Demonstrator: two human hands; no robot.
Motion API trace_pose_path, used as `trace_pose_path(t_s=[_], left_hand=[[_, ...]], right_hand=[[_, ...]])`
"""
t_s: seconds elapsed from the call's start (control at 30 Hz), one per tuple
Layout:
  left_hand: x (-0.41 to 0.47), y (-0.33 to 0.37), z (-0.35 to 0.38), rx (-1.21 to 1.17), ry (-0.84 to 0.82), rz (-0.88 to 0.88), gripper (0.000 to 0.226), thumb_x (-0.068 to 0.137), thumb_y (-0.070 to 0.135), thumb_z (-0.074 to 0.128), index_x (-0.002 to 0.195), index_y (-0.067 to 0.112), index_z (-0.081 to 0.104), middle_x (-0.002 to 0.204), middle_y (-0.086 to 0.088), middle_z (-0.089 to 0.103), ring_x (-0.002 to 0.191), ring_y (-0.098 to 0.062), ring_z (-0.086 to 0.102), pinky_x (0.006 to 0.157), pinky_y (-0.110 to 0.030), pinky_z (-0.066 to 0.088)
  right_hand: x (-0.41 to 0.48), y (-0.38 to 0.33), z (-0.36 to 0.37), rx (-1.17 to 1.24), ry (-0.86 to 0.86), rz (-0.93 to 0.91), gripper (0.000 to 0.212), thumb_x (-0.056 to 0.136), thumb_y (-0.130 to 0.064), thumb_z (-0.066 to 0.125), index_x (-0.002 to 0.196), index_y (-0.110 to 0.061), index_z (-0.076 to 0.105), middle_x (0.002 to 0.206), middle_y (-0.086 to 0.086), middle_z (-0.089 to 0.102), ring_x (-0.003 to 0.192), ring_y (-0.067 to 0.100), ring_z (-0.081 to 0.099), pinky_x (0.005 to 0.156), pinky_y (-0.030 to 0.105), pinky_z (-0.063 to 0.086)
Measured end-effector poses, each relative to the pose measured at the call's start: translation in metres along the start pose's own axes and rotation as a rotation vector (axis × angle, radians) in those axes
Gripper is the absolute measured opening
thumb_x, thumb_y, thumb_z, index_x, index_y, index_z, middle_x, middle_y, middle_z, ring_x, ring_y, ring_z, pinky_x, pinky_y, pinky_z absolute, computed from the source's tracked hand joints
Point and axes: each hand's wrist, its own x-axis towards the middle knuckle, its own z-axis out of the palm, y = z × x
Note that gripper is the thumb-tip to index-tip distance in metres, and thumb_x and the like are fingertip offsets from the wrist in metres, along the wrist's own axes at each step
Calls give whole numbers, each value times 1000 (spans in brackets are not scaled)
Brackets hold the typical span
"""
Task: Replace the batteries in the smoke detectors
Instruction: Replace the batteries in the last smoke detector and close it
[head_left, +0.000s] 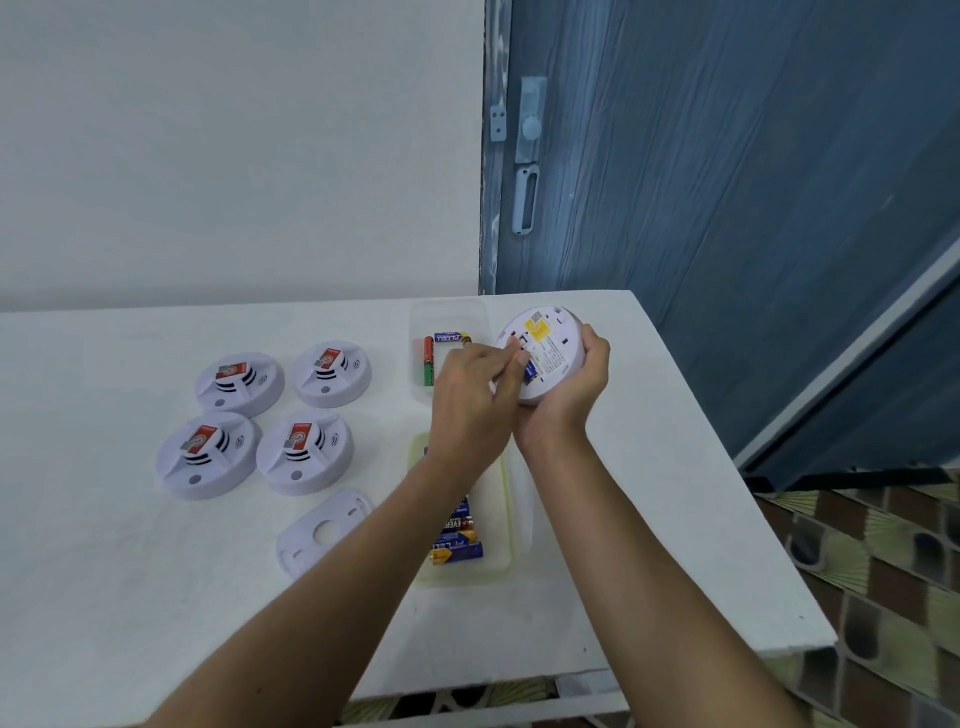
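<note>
My right hand (574, 384) grips a round white smoke detector (548, 343), held above the table with its labelled back facing me. My left hand (475, 387) pinches a blue battery (529, 371) at the detector's battery slot. Several more white detectors (239, 383) with red stickers lie face up on the left of the table. A clear tray (501, 525) near me holds several blue and yellow batteries (457, 548). A second clear tray (421, 317) farther back holds a red-green battery (428, 361) and a blue one (451, 338).
A white mounting plate (322, 530) lies alone on the white table (156, 597) in front of the detectors. The table's right edge runs diagonally beside a blue door (727, 182). Patterned floor tiles (883, 571) show at the lower right.
</note>
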Motion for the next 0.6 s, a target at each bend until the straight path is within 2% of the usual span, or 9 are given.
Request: trace_pose_path(t_s=[0.13,0.23,0.3,0.33,0.4,0.47,0.5,0.6], left_hand=[[6,-7,5,28,-145,22,33,101,28,46,119,13,70,103,0,62,98,-8,46,79,-2,29],[23,-14,0,-18,-322,-26,35,101,35,45,97,17,75,99,4,64,96,-10,54,80,-14,37],[38,-19,-6,-104,-385,-87,37,100,37,47,88,16,75,92,5,67,86,-7,59,78,-23,44],[46,-20,-9,-173,-384,-133,36,100,35,49,88,16,76,88,6,69,79,-5,61,76,-24,47],[63,-26,-11,-209,-336,-223,32,99,32,50,92,18,78,82,5,71,72,-5,62,70,-17,49],[82,-38,-10,5,-316,-223,26,98,26,50,98,20,76,87,4,71,79,-8,62,63,-6,43],[92,-45,-8,146,-344,-191,26,97,20,49,104,20,74,94,3,71,83,-11,61,66,-6,40],[118,-67,4,463,-543,-116,38,92,4,44,122,17,65,127,-3,61,106,-17,58,87,-18,41]], right_hand=[[8,-6,-4,-53,23,-20,33,96,-38,42,110,-16,63,93,5,64,83,22,63,69,29,53],[14,-12,-7,-98,42,2,26,97,-35,44,105,-19,62,93,6,61,83,22,61,63,27,50],[17,-17,-7,-130,45,13,23,96,-34,46,102,-19,62,92,6,61,80,22,60,63,27,48],[19,-18,-6,-142,47,13,22,96,-34,47,100,-19,63,90,5,61,78,21,59,63,27,48],[24,-19,-7,-165,64,9,22,96,-35,48,97,-21,64,91,3,63,80,19,59,66,27,47],[28,-20,-8,-177,79,9,22,95,-36,49,98,-23,66,94,3,63,84,20,59,69,29,47],[30,-21,-9,-179,86,11,22,95,-36,49,100,-23,66,95,3,64,85,21,59,69,29,47],[37,-21,-12,-179,102,23,23,94,-37,50,104,-24,66,99,4,66,89,23,61,71,30,49]])
